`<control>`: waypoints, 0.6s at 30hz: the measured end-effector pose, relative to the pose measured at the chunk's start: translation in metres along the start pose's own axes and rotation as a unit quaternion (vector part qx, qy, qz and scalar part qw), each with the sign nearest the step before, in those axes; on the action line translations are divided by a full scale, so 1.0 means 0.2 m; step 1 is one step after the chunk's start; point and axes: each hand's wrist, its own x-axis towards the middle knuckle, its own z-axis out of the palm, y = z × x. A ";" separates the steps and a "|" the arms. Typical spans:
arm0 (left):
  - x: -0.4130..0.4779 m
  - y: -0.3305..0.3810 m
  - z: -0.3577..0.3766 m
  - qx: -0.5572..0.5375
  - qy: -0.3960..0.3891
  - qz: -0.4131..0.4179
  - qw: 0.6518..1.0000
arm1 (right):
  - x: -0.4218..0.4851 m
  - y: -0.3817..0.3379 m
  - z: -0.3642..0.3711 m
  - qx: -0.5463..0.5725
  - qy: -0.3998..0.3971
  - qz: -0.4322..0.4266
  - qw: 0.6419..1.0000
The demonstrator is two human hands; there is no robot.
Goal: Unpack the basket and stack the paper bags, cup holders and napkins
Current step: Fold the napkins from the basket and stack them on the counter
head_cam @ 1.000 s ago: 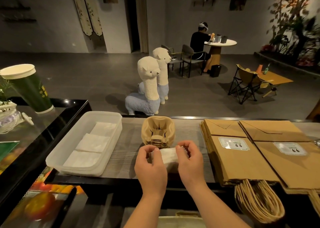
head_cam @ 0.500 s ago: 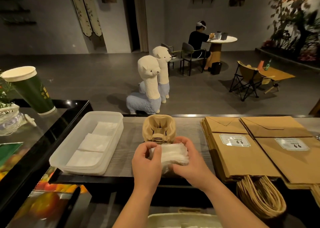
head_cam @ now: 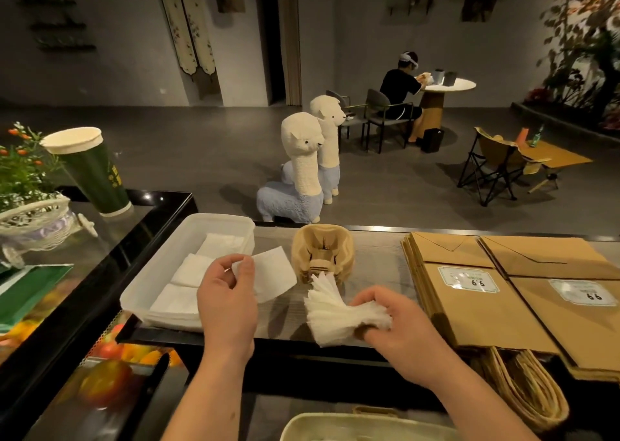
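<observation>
While in right hand, napkins leftward.

The grey wood-grain worktop in front of me carries three groups. At my left sits a clear plastic tray with folded white napkins laid flat inside it. In the middle, toward the far edge, stands a nested stack of cup holders. At my right lie two flat piles of paper bags, side by side, their twine handles hanging over the near edge.

Café service counter, takeaway cup, stacked paper bags, seating area with round table and chairs
</observation>
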 end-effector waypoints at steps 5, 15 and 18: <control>-0.06 -0.01 0.00 0.021 -0.084 0.000 0.996 | -0.08 -0.21 -0.09 0.002 -0.182 0.004 0.983; -0.18 -0.07 0.03 -0.069 -0.373 -0.107 0.919 | -0.01 -0.03 -0.04 0.070 -0.027 -0.010 0.997; -0.18 -0.08 0.04 -0.062 -0.392 -0.114 0.911 | 0.02 0.00 -0.04 0.114 -0.040 0.013 0.993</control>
